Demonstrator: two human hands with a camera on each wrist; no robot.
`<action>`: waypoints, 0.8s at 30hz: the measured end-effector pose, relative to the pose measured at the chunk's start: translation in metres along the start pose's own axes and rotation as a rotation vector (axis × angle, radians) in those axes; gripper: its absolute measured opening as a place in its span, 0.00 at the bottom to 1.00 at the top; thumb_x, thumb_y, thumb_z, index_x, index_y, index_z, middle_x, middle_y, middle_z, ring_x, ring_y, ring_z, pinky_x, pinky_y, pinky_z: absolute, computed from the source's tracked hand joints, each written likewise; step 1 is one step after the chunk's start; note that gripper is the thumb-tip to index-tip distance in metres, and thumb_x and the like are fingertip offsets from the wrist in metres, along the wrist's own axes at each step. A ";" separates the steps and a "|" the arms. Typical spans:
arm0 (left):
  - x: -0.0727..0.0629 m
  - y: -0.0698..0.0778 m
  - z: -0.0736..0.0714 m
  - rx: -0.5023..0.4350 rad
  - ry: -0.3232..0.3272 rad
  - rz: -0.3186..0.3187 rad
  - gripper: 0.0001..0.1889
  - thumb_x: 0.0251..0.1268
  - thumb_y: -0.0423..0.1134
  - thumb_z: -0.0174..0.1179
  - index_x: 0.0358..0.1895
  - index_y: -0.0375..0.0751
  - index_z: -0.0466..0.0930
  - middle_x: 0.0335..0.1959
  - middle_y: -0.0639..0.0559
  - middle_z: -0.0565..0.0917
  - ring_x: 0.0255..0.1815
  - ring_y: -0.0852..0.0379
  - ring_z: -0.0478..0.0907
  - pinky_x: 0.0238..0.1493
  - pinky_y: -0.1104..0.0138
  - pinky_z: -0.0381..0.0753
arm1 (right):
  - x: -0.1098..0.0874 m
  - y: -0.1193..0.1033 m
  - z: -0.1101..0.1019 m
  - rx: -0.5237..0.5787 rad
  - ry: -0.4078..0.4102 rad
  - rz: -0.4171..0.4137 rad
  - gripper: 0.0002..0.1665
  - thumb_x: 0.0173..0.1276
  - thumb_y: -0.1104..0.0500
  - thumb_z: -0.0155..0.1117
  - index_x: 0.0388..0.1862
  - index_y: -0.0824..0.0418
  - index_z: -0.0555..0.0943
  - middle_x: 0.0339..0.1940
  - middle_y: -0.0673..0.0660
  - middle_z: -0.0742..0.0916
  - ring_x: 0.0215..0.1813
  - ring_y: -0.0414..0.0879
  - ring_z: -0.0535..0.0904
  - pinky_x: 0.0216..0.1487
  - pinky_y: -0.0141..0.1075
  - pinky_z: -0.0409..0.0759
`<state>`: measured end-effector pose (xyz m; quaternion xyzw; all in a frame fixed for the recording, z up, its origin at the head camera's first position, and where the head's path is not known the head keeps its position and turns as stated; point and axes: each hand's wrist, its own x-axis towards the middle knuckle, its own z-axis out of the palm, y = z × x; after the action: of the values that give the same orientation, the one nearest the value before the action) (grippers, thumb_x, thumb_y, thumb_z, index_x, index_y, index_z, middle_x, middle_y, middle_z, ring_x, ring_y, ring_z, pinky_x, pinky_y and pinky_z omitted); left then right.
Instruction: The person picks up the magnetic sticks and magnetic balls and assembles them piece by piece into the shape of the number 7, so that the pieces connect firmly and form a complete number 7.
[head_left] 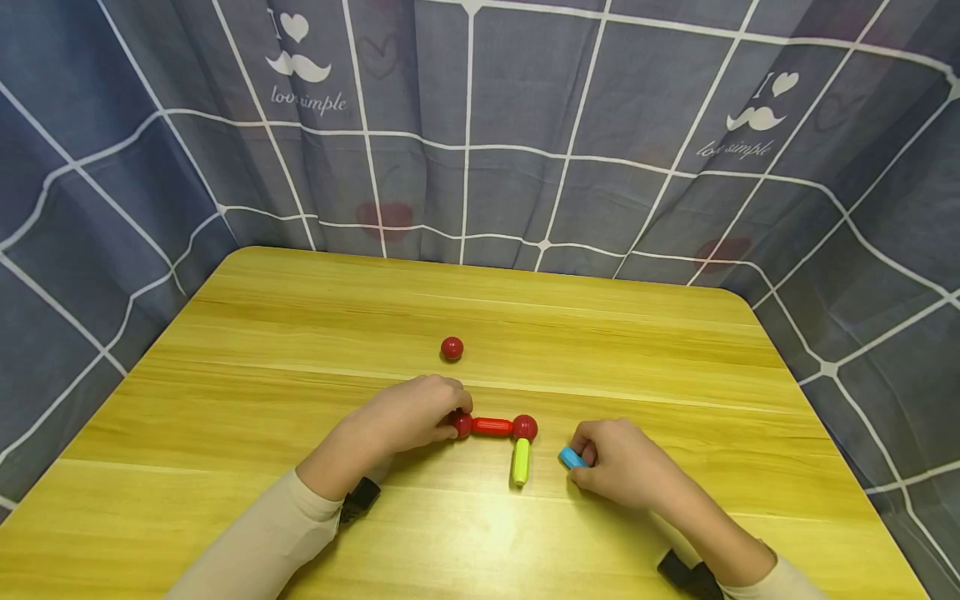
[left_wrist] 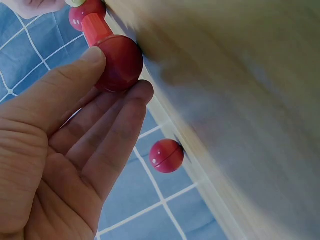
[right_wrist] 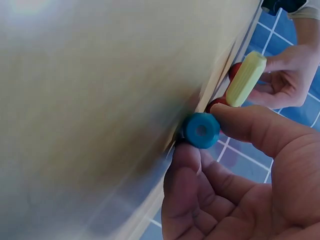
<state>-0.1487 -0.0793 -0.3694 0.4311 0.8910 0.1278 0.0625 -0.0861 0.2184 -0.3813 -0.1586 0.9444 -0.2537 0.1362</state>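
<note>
My left hand [head_left: 416,412] pinches a red ball [left_wrist: 120,64] between thumb and fingers. That ball joins one end of a red rod [head_left: 492,427]. At the rod's other end sits a second red ball [head_left: 525,428], from which a yellow-green rod [head_left: 521,463] points toward me. To the right, apart from these joined pieces, my right hand [head_left: 622,462] holds a short blue rod [head_left: 572,457] by thumb and fingertips, low over the table. The right wrist view shows the blue rod [right_wrist: 201,130] end-on, with a small round recess in its end face.
A loose red ball [head_left: 452,348] lies on the wooden table [head_left: 300,317], beyond my left hand. A dark checked curtain [head_left: 510,100] hangs round the table's far and side edges. Each wrist wears a black strap-on device, such as this left one [head_left: 361,498].
</note>
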 end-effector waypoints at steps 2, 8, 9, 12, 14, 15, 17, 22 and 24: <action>0.000 0.000 0.000 0.005 0.005 0.002 0.07 0.56 0.35 0.72 0.33 0.45 0.81 0.29 0.58 0.79 0.30 0.63 0.72 0.35 0.70 0.76 | -0.001 -0.002 0.001 0.002 -0.012 -0.008 0.06 0.60 0.60 0.70 0.30 0.56 0.80 0.19 0.45 0.78 0.19 0.36 0.70 0.20 0.30 0.71; 0.000 0.000 0.001 0.009 0.009 0.005 0.08 0.55 0.35 0.72 0.33 0.45 0.81 0.29 0.59 0.78 0.30 0.63 0.72 0.36 0.70 0.76 | -0.004 -0.007 0.003 -0.011 -0.044 -0.002 0.10 0.60 0.57 0.70 0.24 0.53 0.76 0.14 0.45 0.75 0.16 0.34 0.67 0.17 0.29 0.66; 0.000 0.000 0.001 0.009 0.009 0.004 0.08 0.55 0.35 0.72 0.33 0.46 0.81 0.29 0.59 0.78 0.30 0.63 0.72 0.36 0.70 0.76 | -0.004 -0.008 0.004 -0.011 -0.048 0.001 0.11 0.59 0.57 0.70 0.23 0.53 0.76 0.13 0.44 0.75 0.15 0.34 0.66 0.17 0.29 0.66; 0.000 0.000 0.001 0.010 0.010 0.004 0.08 0.55 0.35 0.72 0.33 0.46 0.81 0.29 0.59 0.78 0.30 0.64 0.72 0.36 0.70 0.76 | -0.005 -0.011 0.006 -0.012 -0.062 0.004 0.13 0.59 0.55 0.70 0.21 0.53 0.75 0.12 0.43 0.74 0.15 0.34 0.65 0.18 0.28 0.64; 0.000 0.000 0.000 0.012 0.011 0.004 0.08 0.55 0.35 0.72 0.33 0.46 0.80 0.29 0.59 0.78 0.30 0.64 0.72 0.36 0.70 0.76 | -0.006 -0.012 0.008 -0.007 -0.075 0.005 0.15 0.60 0.54 0.69 0.19 0.53 0.74 0.11 0.43 0.73 0.15 0.34 0.64 0.18 0.28 0.62; 0.000 0.000 0.000 0.012 0.011 0.004 0.08 0.55 0.35 0.72 0.33 0.46 0.80 0.29 0.59 0.78 0.30 0.64 0.72 0.36 0.70 0.76 | -0.006 -0.013 0.009 -0.002 -0.084 0.005 0.16 0.60 0.53 0.69 0.18 0.53 0.74 0.11 0.42 0.72 0.15 0.34 0.63 0.18 0.28 0.62; 0.000 0.001 0.000 0.014 0.012 0.004 0.08 0.55 0.35 0.72 0.33 0.46 0.80 0.29 0.59 0.78 0.30 0.64 0.72 0.36 0.70 0.76 | -0.007 -0.014 0.010 0.009 -0.106 0.004 0.18 0.61 0.53 0.68 0.15 0.53 0.72 0.10 0.42 0.71 0.14 0.34 0.62 0.17 0.28 0.60; 0.000 0.001 0.001 0.020 0.010 0.003 0.08 0.55 0.35 0.72 0.33 0.46 0.81 0.29 0.59 0.78 0.30 0.63 0.72 0.36 0.70 0.76 | -0.009 -0.018 0.015 0.063 -0.167 -0.007 0.24 0.61 0.51 0.68 0.11 0.51 0.68 0.08 0.41 0.68 0.13 0.34 0.60 0.16 0.26 0.57; 0.000 0.001 0.001 0.021 0.008 0.002 0.08 0.55 0.35 0.72 0.33 0.46 0.81 0.29 0.59 0.78 0.30 0.63 0.72 0.36 0.70 0.76 | -0.009 -0.019 0.017 0.086 -0.191 -0.013 0.25 0.62 0.51 0.68 0.10 0.51 0.67 0.07 0.40 0.67 0.12 0.34 0.59 0.15 0.25 0.56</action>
<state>-0.1476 -0.0790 -0.3700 0.4323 0.8920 0.1202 0.0541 -0.0679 0.1983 -0.3839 -0.1822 0.9143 -0.2786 0.2308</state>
